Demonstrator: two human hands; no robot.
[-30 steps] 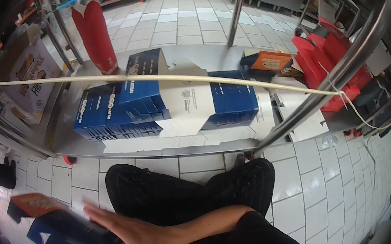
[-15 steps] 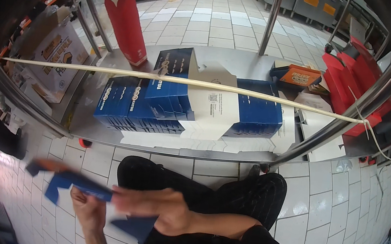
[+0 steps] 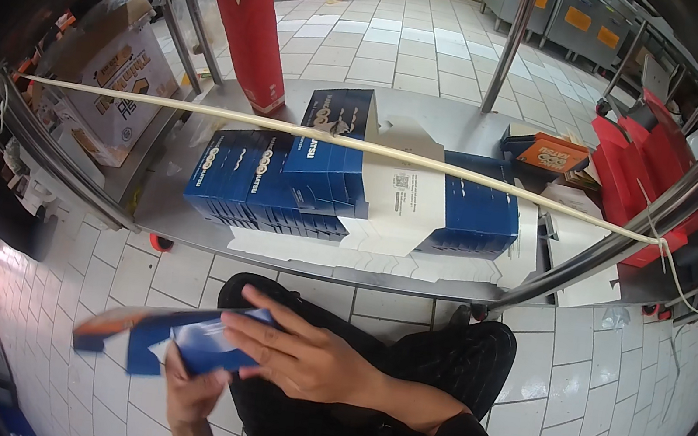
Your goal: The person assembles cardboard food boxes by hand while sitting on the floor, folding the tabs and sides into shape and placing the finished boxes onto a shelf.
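A partly folded blue cardboard carton (image 3: 204, 345), with an orange patch at its left end, is held above my lap. My left hand (image 3: 194, 393) is closed on its lower edge, thumb on the near side. The fingers of my right hand (image 3: 308, 361) are stretched out and spread, lying against the carton's right end. Part of that end is hidden behind them. Ahead on a low metal shelf lie several stacked blue flat cartons (image 3: 235, 177), with a white carton panel (image 3: 401, 194) between the blue parts.
A pale stick (image 3: 452, 170) spans the shelf frame between metal posts (image 3: 513, 45). A tall red carton (image 3: 252, 46) stands behind the stacks, with red card pieces (image 3: 638, 168) and an orange-and-blue carton (image 3: 543, 151) at right. A large cardboard box (image 3: 119, 91) is at left.
The carton and my left hand have shifted right and slightly down. My right hand has turned and spread its fingers over the carton's right end. The whole view has swung a little left.
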